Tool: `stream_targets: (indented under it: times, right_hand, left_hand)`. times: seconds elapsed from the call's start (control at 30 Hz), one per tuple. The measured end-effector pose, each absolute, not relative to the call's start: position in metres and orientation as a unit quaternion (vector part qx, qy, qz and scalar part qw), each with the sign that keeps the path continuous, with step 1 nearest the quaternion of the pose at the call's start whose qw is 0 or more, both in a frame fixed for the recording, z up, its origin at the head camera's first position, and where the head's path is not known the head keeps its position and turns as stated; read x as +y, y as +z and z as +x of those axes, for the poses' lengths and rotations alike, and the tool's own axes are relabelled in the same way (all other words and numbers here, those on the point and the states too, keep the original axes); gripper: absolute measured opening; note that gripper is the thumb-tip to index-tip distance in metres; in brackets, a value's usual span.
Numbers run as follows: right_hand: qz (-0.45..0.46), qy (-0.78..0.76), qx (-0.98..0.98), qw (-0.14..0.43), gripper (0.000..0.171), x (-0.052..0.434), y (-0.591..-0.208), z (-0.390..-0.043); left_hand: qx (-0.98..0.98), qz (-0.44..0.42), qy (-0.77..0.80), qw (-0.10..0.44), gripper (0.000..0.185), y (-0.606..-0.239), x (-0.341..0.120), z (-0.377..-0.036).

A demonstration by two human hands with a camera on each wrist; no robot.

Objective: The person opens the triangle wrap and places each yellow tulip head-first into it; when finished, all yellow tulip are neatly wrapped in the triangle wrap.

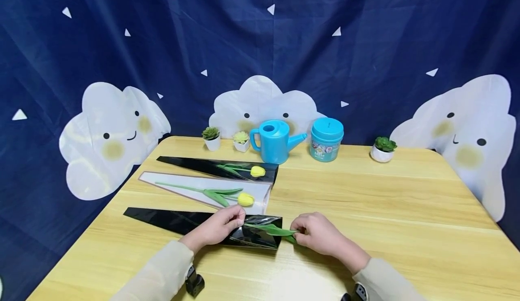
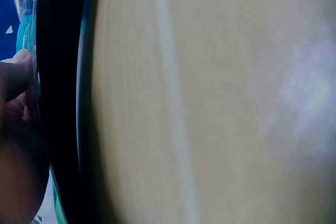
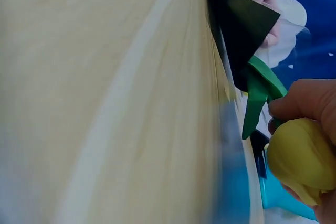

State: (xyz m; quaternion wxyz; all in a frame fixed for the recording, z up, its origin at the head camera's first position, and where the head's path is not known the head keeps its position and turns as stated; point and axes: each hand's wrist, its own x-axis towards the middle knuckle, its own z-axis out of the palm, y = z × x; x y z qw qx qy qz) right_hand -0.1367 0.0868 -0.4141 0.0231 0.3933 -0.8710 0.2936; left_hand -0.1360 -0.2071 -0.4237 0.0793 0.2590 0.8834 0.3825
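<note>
Nearest me on the table lies a black flower sleeve (image 1: 172,219) with a clear front, its wide mouth facing right. My left hand (image 1: 219,225) pinches the clear film near that mouth; the left wrist view shows the fingers beside the sleeve's dark edge. Between thumb and fingers, my right hand (image 1: 318,233) holds an artificial tulip (image 1: 276,230) by its stem just below the bloom. Its stem and part of its green leaves lie within the sleeve's mouth. The yellow bloom (image 3: 300,153) sits under the right palm, hidden from the head view.
Behind lie a white sleeve (image 1: 172,179) and another black sleeve (image 1: 191,162), each with a yellow tulip. Along the back stand a blue watering can (image 1: 274,145), a blue lidded tub (image 1: 327,141) and small potted succulents (image 1: 383,150). A dark cloud-print curtain (image 1: 345,57) hangs behind the table.
</note>
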Motion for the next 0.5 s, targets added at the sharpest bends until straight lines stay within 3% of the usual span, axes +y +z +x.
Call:
stream_targets:
  times: [0.5]
  right_hand:
    - [0.374, 0.331, -0.866, -0.025, 0.01, 0.063, -0.42, -0.143]
  left_hand:
    - [0.883, 0.262, 0.378, 0.09, 0.015, -0.422, -0.203, -0.135]
